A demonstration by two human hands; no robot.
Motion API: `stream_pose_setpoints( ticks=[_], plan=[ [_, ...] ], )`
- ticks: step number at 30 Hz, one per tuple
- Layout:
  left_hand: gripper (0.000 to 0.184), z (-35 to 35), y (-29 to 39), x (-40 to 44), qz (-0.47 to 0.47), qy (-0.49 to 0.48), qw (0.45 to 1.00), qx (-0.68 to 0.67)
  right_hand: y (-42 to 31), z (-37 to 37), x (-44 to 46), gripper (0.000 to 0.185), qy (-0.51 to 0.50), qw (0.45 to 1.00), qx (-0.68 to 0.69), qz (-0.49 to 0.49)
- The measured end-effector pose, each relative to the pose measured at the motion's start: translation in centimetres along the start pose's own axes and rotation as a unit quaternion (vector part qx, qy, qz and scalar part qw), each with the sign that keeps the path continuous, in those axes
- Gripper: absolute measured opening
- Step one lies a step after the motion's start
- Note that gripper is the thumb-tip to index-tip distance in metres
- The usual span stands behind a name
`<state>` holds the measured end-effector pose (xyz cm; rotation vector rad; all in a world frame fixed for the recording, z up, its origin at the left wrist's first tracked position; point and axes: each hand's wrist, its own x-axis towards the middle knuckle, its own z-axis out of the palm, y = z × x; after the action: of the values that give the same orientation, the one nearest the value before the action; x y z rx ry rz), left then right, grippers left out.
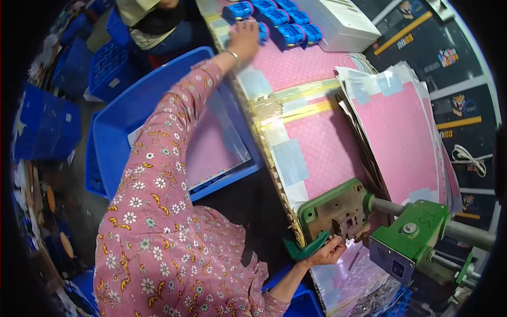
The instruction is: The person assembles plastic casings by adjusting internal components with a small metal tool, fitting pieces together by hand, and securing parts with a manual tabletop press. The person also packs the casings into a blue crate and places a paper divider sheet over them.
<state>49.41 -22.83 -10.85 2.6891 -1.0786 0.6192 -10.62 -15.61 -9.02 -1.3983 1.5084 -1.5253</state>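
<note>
My left hand (244, 42) reaches to the far end of the bench, its fingers curled against a blue toy car body (262, 33) with pink trim. Beyond it stand several similar blue car bodies (289, 35) in a cluster. Close to me, my right hand (326, 252) is closed at the edge of the green press's base (330, 207), beside a small metal fixture (348, 223). Whatever its fingers hold is hidden. A dark green curved piece (307, 246) lies against that hand; I cannot tell whether it is gripped.
The green press head (411, 235) overhangs the bench's near right. Pink-patterned cardboard sheets (404, 140) lean along the right side, with a white box (338, 24) farther back. A blue tub (119, 124) holding a sheet stands left of the bench. Another person (163, 31) is at upper left.
</note>
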Motion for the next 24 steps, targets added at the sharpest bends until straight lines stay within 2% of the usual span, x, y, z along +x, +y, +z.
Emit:
stream_pose_setpoints(
  ticks=[1, 2, 3, 4, 5, 6, 7, 8, 9, 10, 11, 12, 13, 14, 15, 19, 20, 21, 22, 24],
  plan=[
    [0.088, -3.0, -2.0, 1.8, -0.014, -0.021, 0.999, 0.033, 0.4, -0.5, 0.1, 0.019, -0.021, 0.999, 0.043, 0.015],
    [0.085, -3.5, -2.9, 3.0, 0.028, -0.032, 0.992, 0.12, 0.8, -0.6, 0.1, 0.017, -0.032, 0.997, 0.064, 0.028],
    [0.08, -0.7, -5.5, 5.6, 0.009, -0.032, 0.998, 0.059, 1.3, -0.9, 0.1, 0.015, -0.037, 0.995, 0.084, 0.041],
    [0.075, 0.5, -7.2, 7.4, -0.016, -0.043, 0.995, 0.094, 1.3, -0.8, 0.1, 0.01, -0.067, 0.988, 0.135, 0.023],
    [0.055, 0.5, -8.3, 8.3, -0.031, 0.068, 0.992, 0.106, 2.3, -1.0, 0.2, 0.008, -0.059, 0.99, 0.129, 0.014],
    [0.052, -0.2, -9.2, 9.8, -0.079, 0.008, 0.993, 0.09, 3.1, -1.7, 0.2, 0.009, -0.072, 0.99, 0.116, 0.038],
    [0.052, -0.5, -9.6, 10.5, -0.056, 0.009, 0.993, 0.099, 4.2, -1.9, 0.0, 0.011, -0.037, 0.996, 0.074, 0.033],
    [0.059, -3.7, -7.9, 9.3, -0.007, 0.024, 0.997, 0.069, 3.9, -1.6, 0.3, 0.011, -0.021, 0.999, 0.03, -0.036],
    [0.058, -4.2, -6.7, 9.5, 0.051, 0.05, 0.996, 0.054, 2.9, -2.0, 0.9, 0.008, -0.021, 0.998, -0.009, -0.058],
    [0.057, -5.2, -4.5, 8.5, 0.111, 0.079, 0.99, 0.039, 1.8, -2.5, 1.6, 0.007, -0.025, 0.998, 0.064, -0.003],
    [0.056, -6.3, -1.8, 7.2, 0.161, 0.113, 0.98, 0.017, 2.0, -2.6, 2.1, 0.007, -0.016, 0.993, 0.114, -0.001],
    [0.055, -7.6, 0.9, 5.4, 0.205, 0.147, 0.968, -0.012, 2.1, -3.7, 2.8, 0.007, -0.006, 0.998, 0.01, -0.064],
    [0.055, -9.4, 4.1, 2.6, 0.245, 0.172, 0.953, -0.044, 1.2, -4.5, 3.4, 0.006, -0.003, 0.995, 0.086, -0.048],
    [0.054, -11.2, 6.8, -0.5, 0.278, 0.187, 0.939, -0.075, 1.7, -5.9, 4.3, 0.014, -0.009, 0.995, 0.07, -0.074],
    [0.053, -12.7, 7.7, -3.7, 0.299, 0.198, 0.927, -0.105, 0.7, -6.3, 2.9, 0.014, -0.013, 0.992, 0.114, -0.047],
    [0.051, -15.3, 10.8, -13.1, 0.34, 0.189, 0.903, -0.184, -2.4, -12.8, -0.4, 0.009, 0.029, 0.968, 0.217, 0.122],
    [0.05, -14.8, 11.1, -14.9, 0.347, 0.185, 0.897, -0.201, -2.3, -16.3, -1.7, 0.009, 0.065, 0.979, 0.174, 0.082],
    [0.047, -14.0, 10.9, -16.4, 0.354, 0.191, 0.888, -0.223, -1.3, -19.4, -3.6, 0.007, 0.104, 0.984, 0.117, 0.089],
    [0.046, -11.2, 9.5, -15.1, 0.342, 0.179, 0.893, -0.233, -0.4, -18.4, -4.9, 0.005, 0.155, 0.984, 0.062, 0.067],
    [0.044, -12.2, 10.6, -17.9, 0.329, 0.168, 0.898, -0.24, 2.1, -25.4, -7.8, 0.003, 0.251, 0.961, 0.062, 0.1]
  ],
)
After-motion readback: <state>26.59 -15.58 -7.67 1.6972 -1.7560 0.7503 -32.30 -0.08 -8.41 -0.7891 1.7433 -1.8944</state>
